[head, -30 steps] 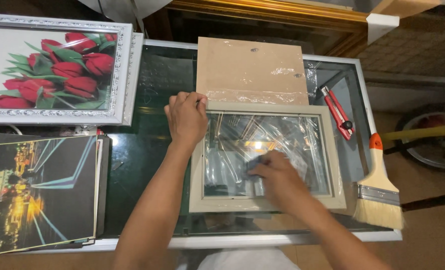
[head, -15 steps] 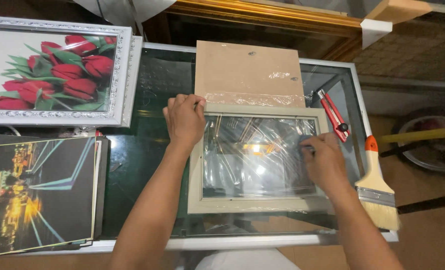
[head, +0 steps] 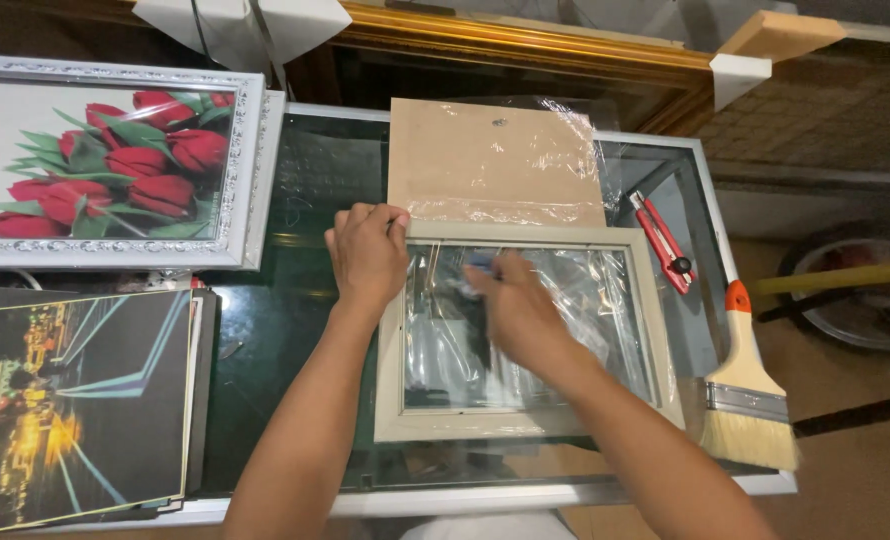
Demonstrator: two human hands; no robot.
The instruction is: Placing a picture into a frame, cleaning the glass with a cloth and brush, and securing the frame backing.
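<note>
A beige picture frame (head: 525, 424) lies flat on the dark glass table (head: 265, 340), its glass pane (head: 595, 320) covered in shiny, wrinkled plastic film. My left hand (head: 368, 255) presses down on the frame's top left corner with the fingers bent over the rail. My right hand (head: 520, 310) lies on the upper left part of the pane and is blurred by motion. A small bluish bit shows at its fingertips, and I cannot tell what it is. A brown backing board (head: 495, 160) in clear film lies just beyond the frame.
A red utility knife (head: 663, 243) and a wide paintbrush (head: 750, 392) lie to the right of the frame. A framed tulip picture (head: 105, 170) sits at the far left, above a stack of night-city prints (head: 55, 400). A gold frame (head: 525, 45) stands along the back.
My right hand has swept across the pane, from the lower middle to the right side and now to the upper left. My left hand has stayed on the frame's corner.
</note>
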